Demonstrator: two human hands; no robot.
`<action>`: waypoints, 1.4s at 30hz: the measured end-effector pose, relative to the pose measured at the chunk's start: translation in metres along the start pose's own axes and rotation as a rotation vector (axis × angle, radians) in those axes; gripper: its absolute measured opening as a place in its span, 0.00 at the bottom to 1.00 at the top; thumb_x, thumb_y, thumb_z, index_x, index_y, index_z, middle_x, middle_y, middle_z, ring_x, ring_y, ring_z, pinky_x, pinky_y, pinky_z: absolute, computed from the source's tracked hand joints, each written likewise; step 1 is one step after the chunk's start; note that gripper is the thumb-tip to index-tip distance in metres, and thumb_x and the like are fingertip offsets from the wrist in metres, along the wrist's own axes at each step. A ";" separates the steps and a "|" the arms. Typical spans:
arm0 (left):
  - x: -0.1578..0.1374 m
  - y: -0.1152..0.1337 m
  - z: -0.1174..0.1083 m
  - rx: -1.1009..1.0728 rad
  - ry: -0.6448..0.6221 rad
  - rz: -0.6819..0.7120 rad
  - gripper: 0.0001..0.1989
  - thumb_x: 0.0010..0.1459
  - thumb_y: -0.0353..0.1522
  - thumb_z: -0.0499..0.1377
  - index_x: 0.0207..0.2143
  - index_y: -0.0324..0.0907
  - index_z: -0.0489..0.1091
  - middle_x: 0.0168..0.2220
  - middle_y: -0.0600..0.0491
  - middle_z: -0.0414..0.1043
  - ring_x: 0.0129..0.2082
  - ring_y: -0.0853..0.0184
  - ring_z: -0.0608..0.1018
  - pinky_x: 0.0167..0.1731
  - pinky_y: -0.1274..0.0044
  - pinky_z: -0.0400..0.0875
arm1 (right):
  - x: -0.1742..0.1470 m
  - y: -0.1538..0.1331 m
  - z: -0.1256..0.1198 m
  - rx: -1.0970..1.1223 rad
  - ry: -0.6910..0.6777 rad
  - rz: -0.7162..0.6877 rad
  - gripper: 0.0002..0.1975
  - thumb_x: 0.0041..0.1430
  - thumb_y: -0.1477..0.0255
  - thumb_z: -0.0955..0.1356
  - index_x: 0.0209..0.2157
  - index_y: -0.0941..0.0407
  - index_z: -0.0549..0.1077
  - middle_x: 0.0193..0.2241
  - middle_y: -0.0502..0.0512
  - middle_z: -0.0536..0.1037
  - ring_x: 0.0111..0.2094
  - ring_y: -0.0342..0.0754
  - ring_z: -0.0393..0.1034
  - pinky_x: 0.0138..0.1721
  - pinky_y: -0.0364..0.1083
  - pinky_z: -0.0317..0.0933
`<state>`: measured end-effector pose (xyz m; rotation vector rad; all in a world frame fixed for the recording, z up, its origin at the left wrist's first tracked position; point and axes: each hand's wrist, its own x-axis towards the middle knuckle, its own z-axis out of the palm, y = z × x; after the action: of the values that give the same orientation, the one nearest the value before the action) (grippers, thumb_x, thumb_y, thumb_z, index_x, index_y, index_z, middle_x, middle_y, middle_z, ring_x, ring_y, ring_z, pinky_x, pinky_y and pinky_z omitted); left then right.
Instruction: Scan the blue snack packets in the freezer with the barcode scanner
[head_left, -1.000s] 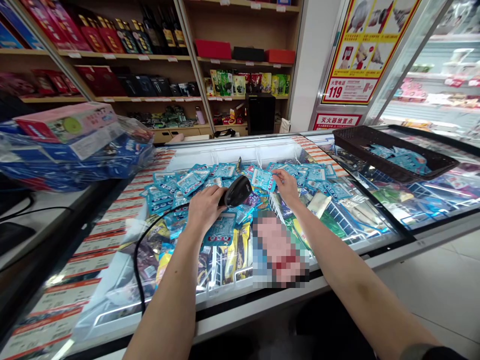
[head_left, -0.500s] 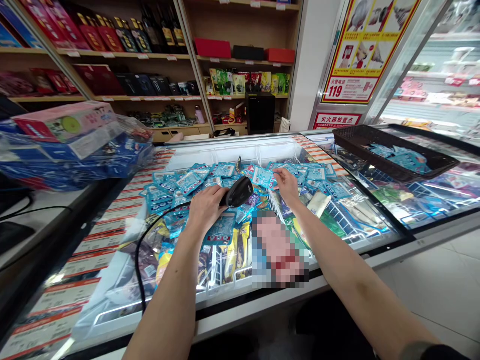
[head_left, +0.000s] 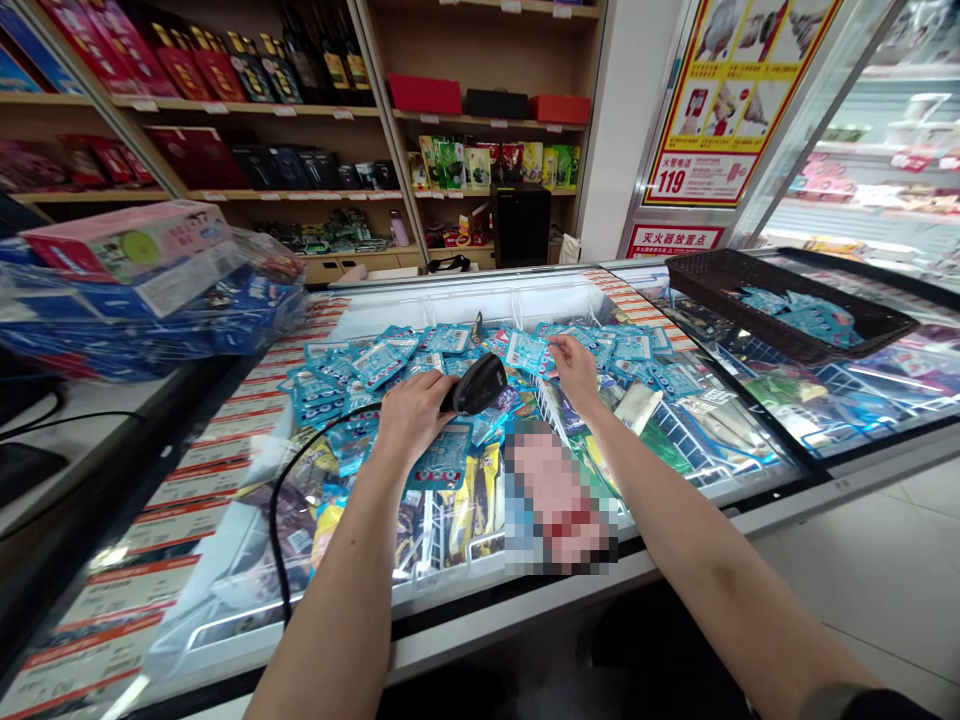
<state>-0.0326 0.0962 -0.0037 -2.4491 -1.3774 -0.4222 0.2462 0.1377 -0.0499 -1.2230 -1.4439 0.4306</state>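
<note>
My left hand point(head_left: 411, 412) is wrapped round the handle of a black corded barcode scanner point(head_left: 481, 384), whose head points right. Its cable point(head_left: 279, 510) curves down over the freezer's glass top. Between the fingertips of my right hand point(head_left: 576, 372) is the right edge of a light-blue packet point(head_left: 527, 352), its printed side facing up. The scanner's head is just left of this packet and apart from it. Many similar blue packets point(head_left: 384, 360) lie in a loose heap around both hands. A blurred pink object point(head_left: 555, 490) rests near the freezer's front edge.
At right on the freezer stands a dark brown basket point(head_left: 712, 290) holding several blue packets point(head_left: 814, 318). Plastic-wrapped blue boxes point(head_left: 150, 310) with a pink box point(head_left: 131, 240) on top are stacked at left. Shelves point(head_left: 300, 110) of bottles and boxes line the back.
</note>
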 end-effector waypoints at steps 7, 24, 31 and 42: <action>0.000 0.000 0.001 0.002 -0.017 -0.018 0.21 0.52 0.34 0.59 0.50 0.46 0.65 0.44 0.48 0.71 0.46 0.58 0.72 0.41 0.70 0.65 | -0.001 -0.005 -0.001 -0.023 0.000 0.024 0.19 0.61 0.59 0.58 0.46 0.54 0.69 0.33 0.53 0.73 0.31 0.47 0.68 0.26 0.45 0.70; -0.002 -0.005 -0.002 0.067 0.110 -0.164 0.20 0.53 0.36 0.58 0.49 0.43 0.65 0.41 0.47 0.71 0.44 0.55 0.72 0.39 0.69 0.64 | 0.007 0.001 -0.023 -0.448 0.342 0.118 0.17 0.59 0.65 0.60 0.48 0.56 0.66 0.34 0.57 0.72 0.40 0.54 0.64 0.43 0.52 0.58; -0.002 -0.007 -0.001 0.057 0.105 -0.164 0.19 0.54 0.36 0.57 0.49 0.43 0.64 0.42 0.47 0.70 0.45 0.55 0.71 0.39 0.69 0.64 | 0.001 -0.007 -0.025 -0.683 0.343 0.015 0.17 0.57 0.65 0.64 0.46 0.56 0.70 0.49 0.63 0.66 0.51 0.58 0.55 0.51 0.57 0.51; -0.003 -0.006 -0.002 0.070 0.094 -0.172 0.19 0.54 0.37 0.57 0.49 0.44 0.65 0.42 0.46 0.70 0.45 0.55 0.71 0.39 0.69 0.64 | 0.000 0.003 -0.019 -0.779 0.099 0.001 0.13 0.56 0.65 0.67 0.42 0.55 0.74 0.45 0.62 0.71 0.51 0.61 0.55 0.51 0.62 0.47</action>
<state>-0.0398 0.0960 -0.0029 -2.2347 -1.5411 -0.5118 0.2641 0.1320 -0.0466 -1.8198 -1.5744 -0.2292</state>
